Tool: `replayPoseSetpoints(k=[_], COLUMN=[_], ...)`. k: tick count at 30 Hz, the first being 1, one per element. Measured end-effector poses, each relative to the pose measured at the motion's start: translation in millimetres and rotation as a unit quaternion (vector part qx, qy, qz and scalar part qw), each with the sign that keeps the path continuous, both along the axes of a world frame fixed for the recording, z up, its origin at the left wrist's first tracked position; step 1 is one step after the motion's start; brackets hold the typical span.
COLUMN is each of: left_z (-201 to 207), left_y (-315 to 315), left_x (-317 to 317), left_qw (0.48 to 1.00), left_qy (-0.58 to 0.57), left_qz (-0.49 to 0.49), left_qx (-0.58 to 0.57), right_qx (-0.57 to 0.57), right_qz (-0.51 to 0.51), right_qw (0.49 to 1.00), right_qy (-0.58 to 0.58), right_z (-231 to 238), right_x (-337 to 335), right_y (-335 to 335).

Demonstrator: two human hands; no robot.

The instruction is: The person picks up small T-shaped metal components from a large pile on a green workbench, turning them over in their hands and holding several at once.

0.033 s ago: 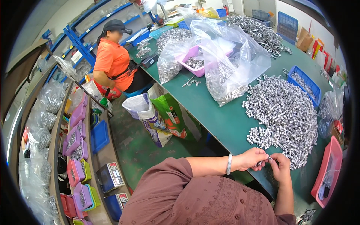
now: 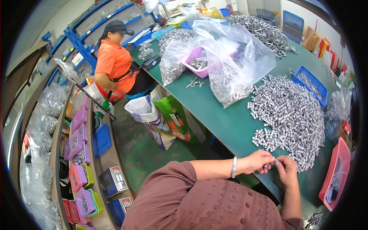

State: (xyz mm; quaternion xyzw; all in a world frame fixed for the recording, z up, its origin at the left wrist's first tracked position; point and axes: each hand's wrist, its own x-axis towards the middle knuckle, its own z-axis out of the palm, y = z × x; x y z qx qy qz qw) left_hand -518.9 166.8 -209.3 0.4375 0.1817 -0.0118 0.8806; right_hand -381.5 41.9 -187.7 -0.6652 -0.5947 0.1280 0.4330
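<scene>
At the near edge of the green table, my two hands meet fingertip to fingertip. My left hand, with a pale bangle on its wrist, is closed; bits of small silvery metal parts peek out beneath its fingers. My right hand pinches a small metal part against the left fingertips. Its exact shape is too small to make out. Just beyond them spreads a big heap of short, silvery, ribbed metal pieces.
A blue basket and a pink tray lie right. Clear bags, a purple tub and a heap of metal rings stand farther back. A co-worker in orange sits far left; sacks stand on the floor.
</scene>
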Motion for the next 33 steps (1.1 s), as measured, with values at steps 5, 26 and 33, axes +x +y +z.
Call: replayPoseSetpoints(k=[5,26,33], left_z=[-2,28,26], left_y=[1,9,10], left_x=[1,7,6], left_qw=[1.0,0.998,0.998], left_qy=[0.0,0.042,0.03], left_qz=[-0.002,0.018,0.027], left_qx=[0.02,0.037,0.05], right_qx=[-0.02,0.049,0.031], right_qz=[0.009,0.016,0.024], right_qw=[1.0,0.992,0.992], right_qy=[-0.013,0.117,0.121], right_z=[4,5,5], right_x=[3,7,8], right_y=[-3,-3,-3])
